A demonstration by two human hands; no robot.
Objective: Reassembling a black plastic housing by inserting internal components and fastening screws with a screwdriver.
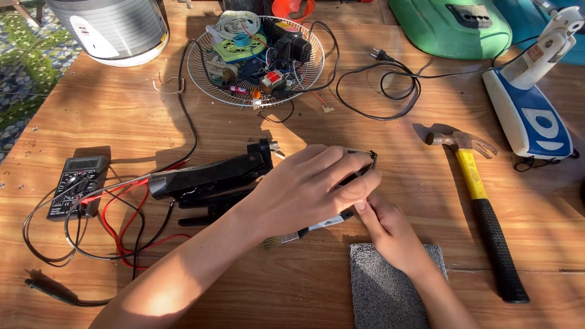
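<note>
Across the whole frame I see the wooden plank table, and at centre my two hands meet over a black elongated plastic appliance body lying flat. My left hand is closed over its right end; my right hand sits just below with fingers pinched near a small black wire clip, though I cannot tell whether it grips it. I judge this is a fitting or freeing step on that end piece, and the next move calls for a steady hold and a small, careful pull. A yellow-handled claw hammer lies to the right, a grey textured mat at the lower edge, a small brush under my hands. Open room lies lower left, past the black multimeter with its red and black leads.
</note>
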